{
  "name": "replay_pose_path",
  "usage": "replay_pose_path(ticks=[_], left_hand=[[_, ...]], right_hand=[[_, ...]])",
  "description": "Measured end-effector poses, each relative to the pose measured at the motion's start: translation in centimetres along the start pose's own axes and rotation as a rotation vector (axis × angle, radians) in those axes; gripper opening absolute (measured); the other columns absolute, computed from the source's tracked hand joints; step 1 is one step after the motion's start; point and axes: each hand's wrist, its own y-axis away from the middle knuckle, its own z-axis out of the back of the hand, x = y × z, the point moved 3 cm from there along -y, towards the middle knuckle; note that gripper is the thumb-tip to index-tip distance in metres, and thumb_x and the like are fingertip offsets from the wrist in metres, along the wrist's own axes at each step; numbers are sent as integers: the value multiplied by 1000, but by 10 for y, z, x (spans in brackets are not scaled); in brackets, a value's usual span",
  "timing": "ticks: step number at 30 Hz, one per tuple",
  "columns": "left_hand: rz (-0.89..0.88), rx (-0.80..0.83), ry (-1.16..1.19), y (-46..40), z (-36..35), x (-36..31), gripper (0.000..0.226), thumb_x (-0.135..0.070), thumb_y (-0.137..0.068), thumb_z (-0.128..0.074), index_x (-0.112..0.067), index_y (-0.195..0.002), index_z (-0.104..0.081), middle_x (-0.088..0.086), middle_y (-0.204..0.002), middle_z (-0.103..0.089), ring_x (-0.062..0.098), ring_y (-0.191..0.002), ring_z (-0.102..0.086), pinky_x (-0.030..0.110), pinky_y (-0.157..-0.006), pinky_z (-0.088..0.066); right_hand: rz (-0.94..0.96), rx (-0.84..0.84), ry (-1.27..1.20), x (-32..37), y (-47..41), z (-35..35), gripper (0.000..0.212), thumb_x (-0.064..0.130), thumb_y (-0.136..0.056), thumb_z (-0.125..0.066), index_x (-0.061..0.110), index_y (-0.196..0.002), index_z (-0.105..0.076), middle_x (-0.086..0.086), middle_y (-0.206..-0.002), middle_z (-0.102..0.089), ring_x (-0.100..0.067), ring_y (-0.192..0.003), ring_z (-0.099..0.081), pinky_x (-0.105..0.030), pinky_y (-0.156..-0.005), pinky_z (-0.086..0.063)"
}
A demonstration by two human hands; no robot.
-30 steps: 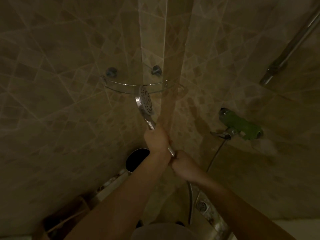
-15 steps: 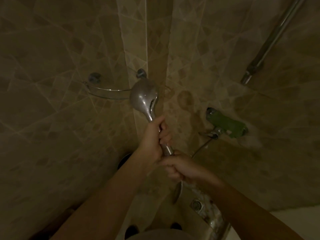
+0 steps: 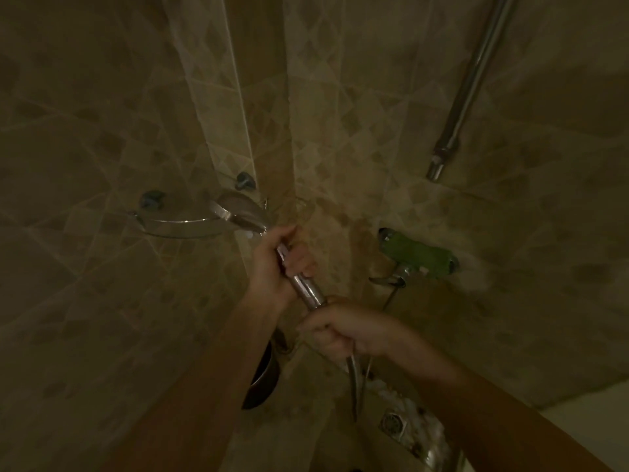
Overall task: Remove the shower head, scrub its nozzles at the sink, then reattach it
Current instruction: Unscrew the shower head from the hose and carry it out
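**A:** Where is the shower head, and who has it?

**B:** The rounded chrome hand-held shower head (image 3: 240, 212) is just left of the centre of the frame, in front of a dim corner of beige tiled wall. Its straight metal handle runs down and to the right. The left hand (image 3: 277, 264), at centre, has its fingers wrapped firmly round the upper handle. The right hand (image 3: 343, 330), just below it and to the right, is closed round the bottom end of the handle, where the thin flexible metal hose (image 3: 354, 379) comes out and hangs down.

**B:** Behind the head, at middle left, is a curved glass corner shelf with a chrome rail (image 3: 177, 226). At middle right is a green wall-mounted mixer tap (image 3: 420, 253). A chrome vertical rail (image 3: 471, 80) runs down the upper right.

**A:** How will it handle?

**B:** My judgement: it is rigid and light enough for one hand, but polished chrome is probably slippery, more so if wet. The hands look placed to unscrew the joint, one steadying the handle while the other turns the hose nut. The handle is the sensible place to hold; the nozzle face is turned away and cannot be seen. The hose is limp and will swing free once loosened. A dropped head could chip the tiles, so a firm hold matters.
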Motion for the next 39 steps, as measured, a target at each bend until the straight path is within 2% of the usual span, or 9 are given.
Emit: replay_pose_path(ticks=[3, 8, 13, 18, 21, 23, 26, 31, 39], left_hand=[[-43, -249, -45, -13, -1, 1, 42, -30, -99, -56, -21, -60, -43, -9, -41, -29, 6, -31, -27, 21, -35, -31], [-159, -521, -276, -24, 1, 4, 36, -22, -100, -62, -18, -68, -47, -3, -49, -41, 8, -36, -39, 26, -43, -39], [-52, -354, -284, -27, -10, 7, 28, -11, -94, -59, -16, -67, -53, -2, -49, -49, 10, -40, -47, 23, -43, -44], [46, 18, -6, -25, -7, 7, 11, -21, -83, -74, -14, -76, -68, -4, -57, -53, 10, -47, -52, 24, -48, -46], [174, 349, 154, -17, -8, 15, 27, -28, -80, -82, -13, -83, -60, -9, -43, -43, 5, -32, -39, 19, -39, -32], [212, 389, 108, -16, -10, 16, 28, -27, -82, -79, -13, -75, -56, -9, -37, -33, 6, -29, -26, 21, -37, -22], [170, 92, -146, -22, -9, 17, 34, -28, -86, -67, -18, -58, -50, -9, -36, -31, 6, -28, -26, 19, -34, -23], [-95, -407, -406, -24, -2, 22, 34, -23, -93, -64, -20, -62, -50, -4, -47, -42, 11, -36, -38, 23, -40, -36], [-194, -382, -607, -14, 0, 33, 7, -19, -95, -64, -23, -101, -65, 2, -81, -70, 16, -74, -67, 34, -74, -55]], right_hand=[[33, -200, 123, 13, -4, 9, 38, 22, -79, -66, 23, -47, -45, 3, -43, -36, -9, -31, -30, -15, -35, -22], [147, -595, 458, 14, -13, 13, 16, 22, -80, -62, 6, -81, -66, -2, -65, -59, -16, -56, -57, -25, -52, -40], [21, -342, -3, 12, -10, 6, 19, 23, -65, -60, 23, -51, -48, 4, -45, -38, -10, -33, -29, -15, -35, -22], [-14, 141, -187, 17, -3, 1, 39, 18, -87, -46, 26, -55, -26, 11, -43, -22, -6, -36, -11, -19, -35, -9], [-34, 347, -250, 13, -1, -4, 39, 19, -92, -41, 26, -57, -25, 10, -45, -15, -6, -36, -9, -19, -37, -8], [-39, 389, -260, 10, -1, -4, 41, 19, -93, -38, 25, -52, -33, 10, -46, -14, -6, -37, -9, -19, -37, -7], [-53, 203, -197, 7, -5, 0, 39, 23, -83, -49, 26, -47, -34, 11, -42, -21, -4, -33, -14, -18, -35, -10], [-45, -420, -14, 2, -25, 12, 13, 22, -56, -56, 22, -51, -44, 7, -37, -35, -8, -28, -28, -13, -34, -20], [179, -682, 231, -4, -34, 28, 23, 39, -64, -54, 22, -71, -67, 16, -49, -64, 3, -41, -56, -13, -40, -40]])
